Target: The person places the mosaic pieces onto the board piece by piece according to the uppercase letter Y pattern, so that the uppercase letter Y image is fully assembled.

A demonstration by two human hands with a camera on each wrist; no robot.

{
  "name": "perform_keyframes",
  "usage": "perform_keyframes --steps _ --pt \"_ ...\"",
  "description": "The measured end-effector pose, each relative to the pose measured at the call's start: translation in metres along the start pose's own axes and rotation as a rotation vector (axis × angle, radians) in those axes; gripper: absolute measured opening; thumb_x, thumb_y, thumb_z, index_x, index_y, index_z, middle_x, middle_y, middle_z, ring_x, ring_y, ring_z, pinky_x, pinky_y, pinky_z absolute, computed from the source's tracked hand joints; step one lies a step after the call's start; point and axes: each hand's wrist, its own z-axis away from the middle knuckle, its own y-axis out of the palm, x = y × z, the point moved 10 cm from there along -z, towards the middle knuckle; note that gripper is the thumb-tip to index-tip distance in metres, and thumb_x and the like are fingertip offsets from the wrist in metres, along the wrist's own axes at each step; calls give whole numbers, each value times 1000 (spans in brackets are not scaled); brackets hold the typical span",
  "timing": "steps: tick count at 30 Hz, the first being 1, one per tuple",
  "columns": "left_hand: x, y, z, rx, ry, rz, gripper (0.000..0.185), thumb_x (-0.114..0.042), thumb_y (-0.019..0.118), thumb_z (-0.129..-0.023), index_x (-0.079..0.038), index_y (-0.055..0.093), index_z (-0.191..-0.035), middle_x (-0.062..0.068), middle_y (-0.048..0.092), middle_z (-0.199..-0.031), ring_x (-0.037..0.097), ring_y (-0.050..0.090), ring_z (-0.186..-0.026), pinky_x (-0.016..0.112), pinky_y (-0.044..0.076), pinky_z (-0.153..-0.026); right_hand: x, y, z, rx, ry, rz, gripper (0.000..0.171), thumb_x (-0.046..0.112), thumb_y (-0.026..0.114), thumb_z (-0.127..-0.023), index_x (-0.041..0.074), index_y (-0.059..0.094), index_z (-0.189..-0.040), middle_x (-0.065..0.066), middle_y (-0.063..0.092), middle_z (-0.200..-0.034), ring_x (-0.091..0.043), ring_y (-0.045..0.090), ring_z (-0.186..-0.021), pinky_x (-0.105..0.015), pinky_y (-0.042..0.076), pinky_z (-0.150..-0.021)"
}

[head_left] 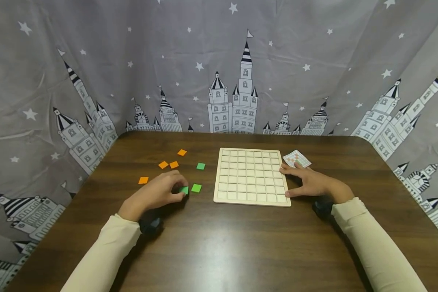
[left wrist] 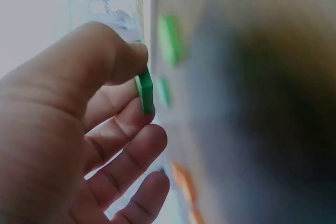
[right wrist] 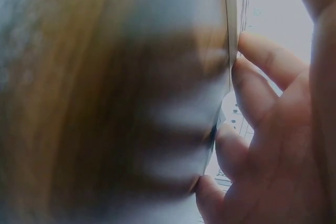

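Between thumb and fingertips my left hand (head_left: 162,189) pinches a small green square tile (left wrist: 145,91), held just over the table left of the board. Close by on the table lie a bright green tile (head_left: 196,188) and another green tile (head_left: 201,166). My right hand (head_left: 308,181) rests at the right edge of the pale wooden grid board (head_left: 252,204), its thumb and fingertips touching the rim. The board's square cells hold no tiles. A printed pattern card (head_left: 297,158) lies just beyond the right hand, partly covered by its fingers.
Several orange tiles (head_left: 143,180) are scattered on the left of the brown wooden table (head_left: 219,243). Behind the table hangs a grey curtain (head_left: 160,48) printed with castles and stars. A dark wrist camera (head_left: 151,226) sits under the left wrist.
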Motion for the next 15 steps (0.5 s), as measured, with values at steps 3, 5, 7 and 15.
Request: perform_keyframes --steps 3,5,7,15 --pt "-20 -3 -13 -7 38 7 18 -23 66 -76 -17 65 -93 -4 57 -91 11 53 -78 25 47 -72 1 -1 -1 -1 -6 12 86 57 67 -71 23 33 -142 0 18 -153 -43 0 -139 -65 2 -105" --pt "-32 -4 -21 -12 59 19 16 -23 65 -77 -18 65 -92 -5 57 -91 12 54 -78 24 47 -72 2 -2 -1 -4 -11 11 86 56 67 -71 23 33 -142 -1 19 -153 -44 1 -139 -65 3 -105" --pt "-42 -3 -30 -11 76 25 14 -23 64 -77 -19 64 -91 -6 56 -91 12 56 -78 23 47 -71 3 -2 -2 -6 -18 14 85 56 67 -71 22 34 -142 -1 19 -153 -44 1 -139 -65 3 -105" --pt "-80 12 -70 10 159 -32 19 -27 64 -77 -18 64 -94 -7 56 -92 8 52 -79 23 46 -72 3 0 -1 -2 -22 32 85 56 67 -71 23 34 -141 -1 20 -153 -45 4 -138 -65 5 -105"
